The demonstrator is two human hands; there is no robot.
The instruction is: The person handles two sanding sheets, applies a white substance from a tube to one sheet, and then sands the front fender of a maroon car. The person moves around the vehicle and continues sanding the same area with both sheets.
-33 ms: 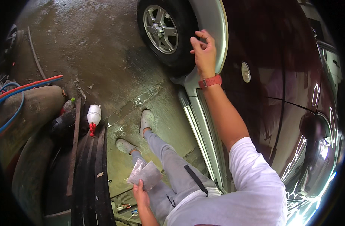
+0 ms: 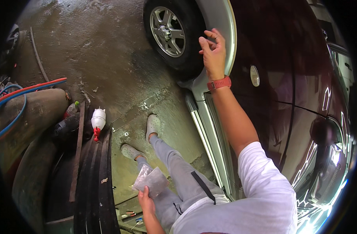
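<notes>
My left hand [image 2: 146,199] is low in front of my legs. Its thumb presses on a thin grey sheet [image 2: 155,186], with a crinkled, clear-looking piece [image 2: 142,175] fanned out beside it. What both are made of is hard to tell. My right hand [image 2: 214,54], with a red watch on the wrist, is raised by the silver wheel-arch trim [image 2: 226,23] of a dark maroon car [image 2: 264,46]. Its fingers are loosely bent and the thumb stands apart; nothing shows between them. Whether it touches the trim cannot be told.
The car's tyre and alloy wheel [image 2: 167,33] are beyond my right hand, and a silver side step [image 2: 204,132] runs beside my legs. On the left are a white bottle with a red nozzle [image 2: 98,119], dark long strips [image 2: 93,175], old tyres and hoses [image 2: 26,90].
The scene has shifted very slightly in view. My right hand's fingers have moved a little; my left hand keeps its hold on the sheet.
</notes>
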